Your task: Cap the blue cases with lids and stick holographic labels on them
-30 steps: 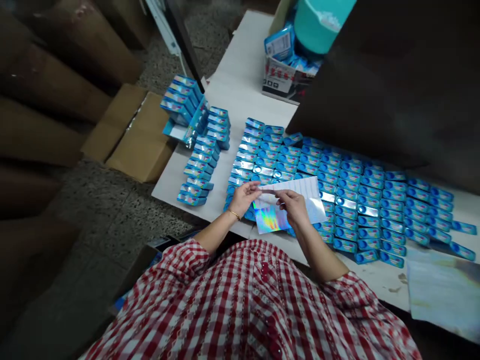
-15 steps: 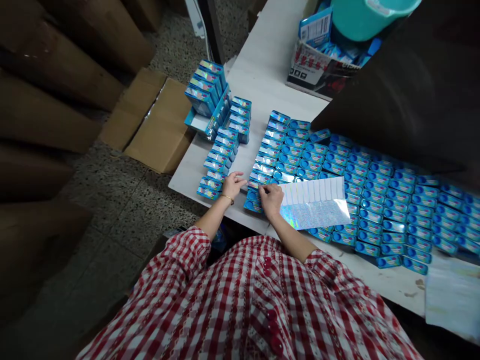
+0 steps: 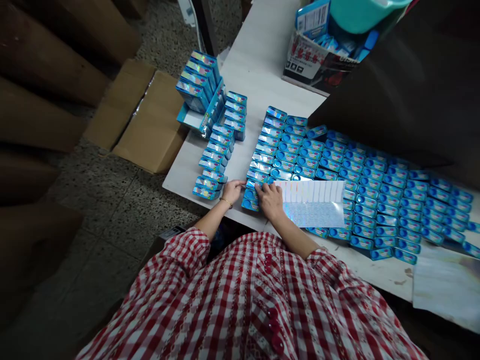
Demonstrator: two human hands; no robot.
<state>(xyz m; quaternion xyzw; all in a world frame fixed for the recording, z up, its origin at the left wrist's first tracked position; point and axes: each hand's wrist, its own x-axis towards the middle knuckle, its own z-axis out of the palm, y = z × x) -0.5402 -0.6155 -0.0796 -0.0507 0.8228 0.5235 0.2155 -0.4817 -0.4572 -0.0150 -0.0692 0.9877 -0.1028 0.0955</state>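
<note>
Rows of small blue boxes point(image 3: 289, 148) stand packed side by side on the white table. At the left end of the near rows, my left hand point(image 3: 233, 192) has its index finger stretched out to the edge of a box and holds nothing that I can see. Just right of it, my right hand point(image 3: 271, 201) rests over the boxes, its fingertips on a box top. It grips the left end of a shiny sticker sheet point(image 3: 315, 212), which lies across the boxes. Strips line the sheet's upper half. What is under the right palm is hidden.
Left of my hands are short rows of blue boxes point(image 3: 212, 164) and a display tray point(image 3: 189, 120) holding larger blue packs. A printed carton point(image 3: 305, 65) and a teal tub point(image 3: 360, 17) stand at the back. A cardboard box point(image 3: 146, 120) is beside the table.
My left hand has come down slightly, and its finger now reaches the box edge. The right hand's fingers have spread a little over the box. The view has shifted slightly.
</note>
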